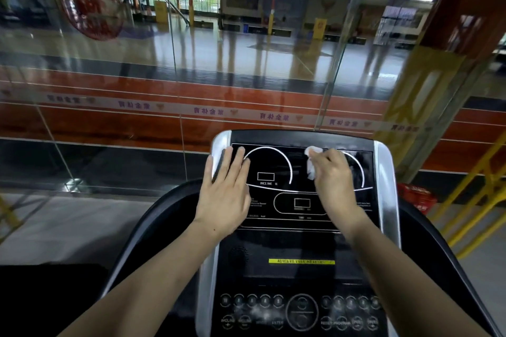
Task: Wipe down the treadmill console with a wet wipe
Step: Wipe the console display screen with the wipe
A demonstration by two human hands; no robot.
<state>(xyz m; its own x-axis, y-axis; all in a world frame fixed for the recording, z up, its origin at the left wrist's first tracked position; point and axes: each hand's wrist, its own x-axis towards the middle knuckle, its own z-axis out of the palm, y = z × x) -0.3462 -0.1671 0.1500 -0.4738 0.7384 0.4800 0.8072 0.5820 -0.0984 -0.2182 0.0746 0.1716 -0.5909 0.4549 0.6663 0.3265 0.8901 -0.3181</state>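
Observation:
The treadmill console (301, 279) is a black panel with white dial markings, silver side rails and a row of round buttons at the bottom. My right hand (332, 180) presses a crumpled white wet wipe (311, 163) against the upper right part of the display. The wipe sticks out past my fingers toward the top middle of the screen. My left hand (226, 186) lies flat with fingers spread on the upper left of the display, its fingertips over the silver left rail.
A glass wall (164, 76) stands just beyond the console, with a sports hall behind it. Black curved handrails (142, 232) flank the console. Yellow metal framing (479, 200) and a red crate (417, 195) are at the right.

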